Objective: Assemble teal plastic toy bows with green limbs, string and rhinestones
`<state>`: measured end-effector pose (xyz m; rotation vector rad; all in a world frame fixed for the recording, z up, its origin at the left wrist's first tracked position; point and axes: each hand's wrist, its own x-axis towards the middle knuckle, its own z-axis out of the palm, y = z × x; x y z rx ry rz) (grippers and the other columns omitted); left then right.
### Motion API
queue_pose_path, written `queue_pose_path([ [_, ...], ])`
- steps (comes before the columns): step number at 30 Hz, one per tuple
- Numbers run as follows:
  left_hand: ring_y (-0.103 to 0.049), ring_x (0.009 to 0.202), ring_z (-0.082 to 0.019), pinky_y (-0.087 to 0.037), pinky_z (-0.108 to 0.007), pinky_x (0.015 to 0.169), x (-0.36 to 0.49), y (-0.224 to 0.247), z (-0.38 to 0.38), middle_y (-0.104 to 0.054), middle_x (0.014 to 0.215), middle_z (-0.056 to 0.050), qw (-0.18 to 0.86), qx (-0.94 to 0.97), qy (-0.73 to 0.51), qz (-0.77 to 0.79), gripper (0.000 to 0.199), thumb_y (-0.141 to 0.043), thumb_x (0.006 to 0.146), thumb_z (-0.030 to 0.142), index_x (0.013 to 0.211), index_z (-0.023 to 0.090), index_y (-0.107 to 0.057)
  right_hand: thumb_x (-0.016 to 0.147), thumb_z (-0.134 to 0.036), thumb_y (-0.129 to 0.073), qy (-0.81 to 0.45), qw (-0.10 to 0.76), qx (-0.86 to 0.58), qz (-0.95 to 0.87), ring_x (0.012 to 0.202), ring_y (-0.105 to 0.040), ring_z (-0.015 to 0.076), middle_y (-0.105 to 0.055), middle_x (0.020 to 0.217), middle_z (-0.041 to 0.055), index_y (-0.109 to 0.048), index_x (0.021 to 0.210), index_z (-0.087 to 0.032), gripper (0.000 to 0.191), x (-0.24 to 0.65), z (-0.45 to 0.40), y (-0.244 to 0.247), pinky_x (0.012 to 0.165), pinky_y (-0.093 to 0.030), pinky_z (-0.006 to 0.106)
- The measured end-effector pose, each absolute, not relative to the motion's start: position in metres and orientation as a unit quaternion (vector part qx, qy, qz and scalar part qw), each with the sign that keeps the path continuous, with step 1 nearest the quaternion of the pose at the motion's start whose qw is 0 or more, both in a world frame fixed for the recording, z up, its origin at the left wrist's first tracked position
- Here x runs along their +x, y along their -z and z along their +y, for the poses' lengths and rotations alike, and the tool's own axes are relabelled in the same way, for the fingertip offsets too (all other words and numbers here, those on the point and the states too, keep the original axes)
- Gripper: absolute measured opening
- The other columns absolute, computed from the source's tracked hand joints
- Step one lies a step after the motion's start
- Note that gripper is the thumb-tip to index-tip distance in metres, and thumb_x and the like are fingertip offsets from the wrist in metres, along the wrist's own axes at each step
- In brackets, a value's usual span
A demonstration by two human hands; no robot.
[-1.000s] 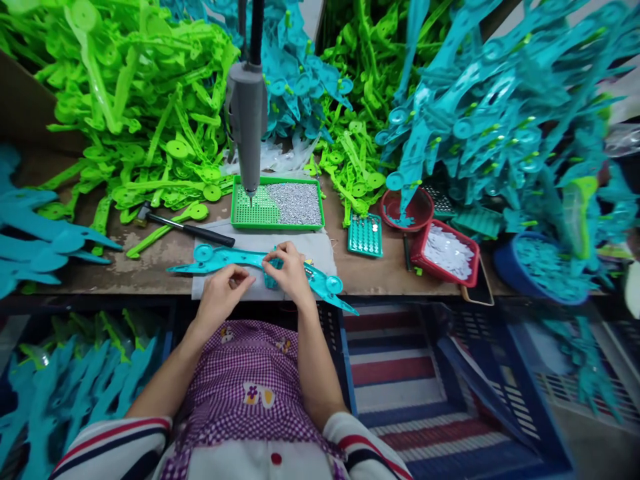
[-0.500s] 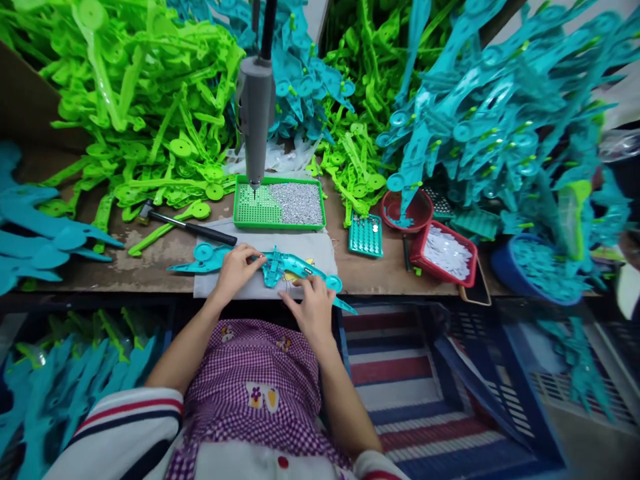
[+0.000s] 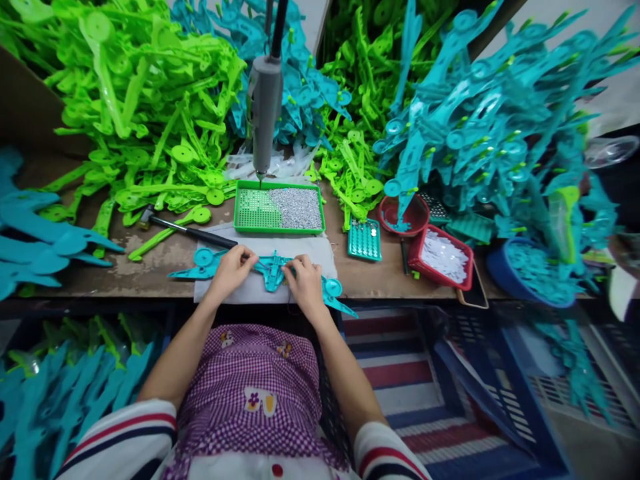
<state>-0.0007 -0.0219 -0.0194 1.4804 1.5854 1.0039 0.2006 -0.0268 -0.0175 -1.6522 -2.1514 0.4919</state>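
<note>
A long teal plastic part (image 3: 273, 273) lies across a pale cloth (image 3: 205, 291) at the table's front edge, with a ribbed bracket at its middle and a round disc towards each end. My left hand (image 3: 233, 270) is closed, thumb and fingertips pinched on the part just left of the bracket. On the other side of the bracket my right hand (image 3: 306, 283) is also closed, its fingertips pressed on the part. Any small piece between the fingertips is too small to make out. Above hangs a grey electric screwdriver (image 3: 265, 113), its bit over a green tray (image 3: 280, 231) of small screws.
Behind lie heaps of lime green parts (image 3: 165, 133) and teal parts (image 3: 480, 133). A hammer (image 3: 200, 235) lies at left. To the right are a teal tray (image 3: 364, 240), a red basket (image 3: 445, 277) of white pieces and a blue bowl (image 3: 500, 267).
My right hand has moved left along the teal part, from near its right disc to beside the bracket. My left hand stays almost in place. The view has shifted slightly.
</note>
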Motion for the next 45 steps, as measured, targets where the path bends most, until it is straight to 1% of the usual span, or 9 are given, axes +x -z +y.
queue_pose_path([
  [6,-0.062,0.057,-0.017,-0.045,-0.029,0.060,-0.001,0.021,-0.021,-0.060,0.056,0.004,0.405,0.534,-0.399,0.625,0.014,-0.058,0.083,0.033,0.077,0.022,-0.051,0.084,-0.026,-0.061,-0.238,0.235,-0.577,-0.745,0.103,-0.058,0.0223,-0.062,0.100,0.0067,-0.067,0.080,-0.020,0.010,0.202,-0.030,0.019,0.085,-0.038,0.036],
  [12,-0.063,0.054,-0.014,-0.051,-0.027,0.056,-0.002,0.013,-0.027,-0.063,0.064,0.002,0.430,0.447,-0.503,0.602,0.031,-0.062,0.082,0.048,0.079,0.022,-0.046,0.088,-0.028,-0.054,-0.232,0.227,-0.548,-0.771,0.106,-0.060,0.0224,-0.063,0.108,0.0084,-0.068,0.099,-0.021,0.019,0.209,-0.027,0.018,0.089,-0.040,0.039],
  [19,-0.063,0.056,-0.009,-0.056,-0.024,0.053,-0.035,-0.020,-0.055,-0.063,0.090,-0.001,0.209,0.406,-0.666,0.589,0.035,-0.069,0.082,0.048,0.085,0.018,-0.050,0.094,-0.030,-0.050,-0.083,0.336,-0.594,-0.726,0.098,-0.062,0.0220,-0.066,0.101,0.0087,-0.068,0.104,-0.025,0.021,0.214,-0.105,0.023,0.088,-0.041,0.039],
  [26,-0.062,0.057,-0.009,-0.058,-0.025,0.054,-0.065,-0.006,-0.067,-0.063,0.090,-0.001,0.155,0.388,-0.655,0.630,0.035,-0.072,0.078,0.046,0.080,0.018,-0.051,0.093,-0.038,-0.054,-0.026,0.263,-0.637,-0.724,0.102,-0.060,0.0255,-0.066,0.110,0.0118,-0.069,0.100,-0.025,0.021,0.202,-0.117,0.047,0.087,-0.032,0.042],
  [32,-0.062,0.056,-0.011,-0.060,-0.027,0.058,-0.080,0.008,-0.081,-0.063,0.083,0.000,0.185,0.353,-0.655,0.642,0.035,-0.074,0.075,0.047,0.079,0.019,-0.053,0.095,-0.031,-0.051,-0.055,0.307,-0.621,-0.719,0.094,-0.063,0.0216,-0.068,0.099,0.0087,-0.067,0.103,-0.023,0.020,0.228,-0.140,0.042,0.085,-0.041,0.038],
  [35,-0.062,0.055,-0.011,-0.061,-0.030,0.060,-0.080,0.014,-0.080,-0.063,0.077,0.002,0.196,0.331,-0.655,0.651,0.037,-0.074,0.074,0.049,0.079,0.020,-0.051,0.093,-0.040,-0.053,-0.087,0.287,-0.630,-0.716,0.094,-0.064,0.0223,-0.070,0.103,0.0110,-0.064,0.113,-0.019,0.031,0.223,-0.153,0.053,0.080,-0.046,0.036],
  [39,-0.062,0.054,-0.013,-0.061,-0.034,0.062,-0.078,0.012,-0.077,-0.062,0.074,0.002,0.201,0.321,-0.665,0.644,0.038,-0.073,0.073,0.049,0.080,0.020,-0.050,0.096,-0.037,-0.049,-0.097,0.312,-0.614,-0.718,0.075,-0.064,0.0170,-0.074,0.090,0.0080,-0.067,0.104,-0.016,0.029,0.206,-0.147,0.060,0.072,-0.046,0.031],
  [42,-0.065,0.063,-0.015,-0.061,-0.039,0.069,-0.084,0.007,-0.080,-0.063,0.082,-0.001,0.110,0.367,-0.639,0.667,0.032,-0.070,0.076,0.046,0.078,0.020,-0.052,0.096,-0.031,-0.052,-0.086,0.358,-0.595,-0.714,0.069,-0.062,0.0148,-0.074,0.082,0.0053,-0.068,0.097,-0.017,0.022,0.201,-0.130,0.041,0.070,-0.045,0.028],
  [45,-0.067,0.092,-0.024,-0.056,-0.046,0.088,-0.095,0.005,-0.086,-0.065,0.094,-0.009,-0.064,0.442,-0.551,0.705,0.025,-0.067,0.080,0.039,0.073,0.022,-0.050,0.095,-0.033,-0.053,-0.060,0.362,-0.584,-0.724,0.080,-0.064,0.0164,-0.073,0.087,0.0061,-0.068,0.098,-0.018,0.022,0.199,-0.099,0.019,0.077,-0.044,0.029],
])
